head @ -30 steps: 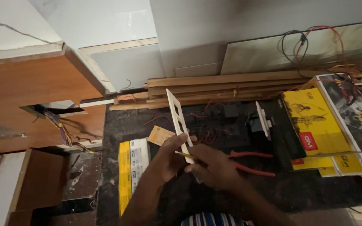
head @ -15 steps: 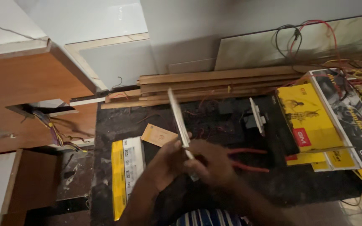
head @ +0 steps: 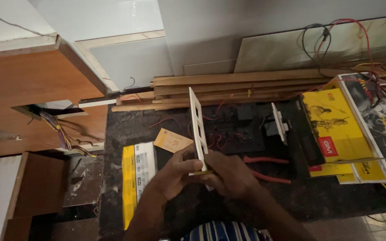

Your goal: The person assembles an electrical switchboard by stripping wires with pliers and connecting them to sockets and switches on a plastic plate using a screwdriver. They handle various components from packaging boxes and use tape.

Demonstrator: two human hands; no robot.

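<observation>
White slotted plate [head: 198, 127], upright, edge-on

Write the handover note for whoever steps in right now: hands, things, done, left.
Left hand and right hand: both grip the lower end of the white switch-plate frame, held upright on edge over the dark countertop.
Nearby: red-handled pliers right of the hands, a second white plate behind them, yellow boxes further right.
Done: frame picked up.
Left: its openings look empty; nothing fitted yet.

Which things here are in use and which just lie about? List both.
In use: left hand, right hand, white switch frame held upright between them.
Lying about: red-handled pliers, yellow boxes, wooden battens, tan card.
</observation>
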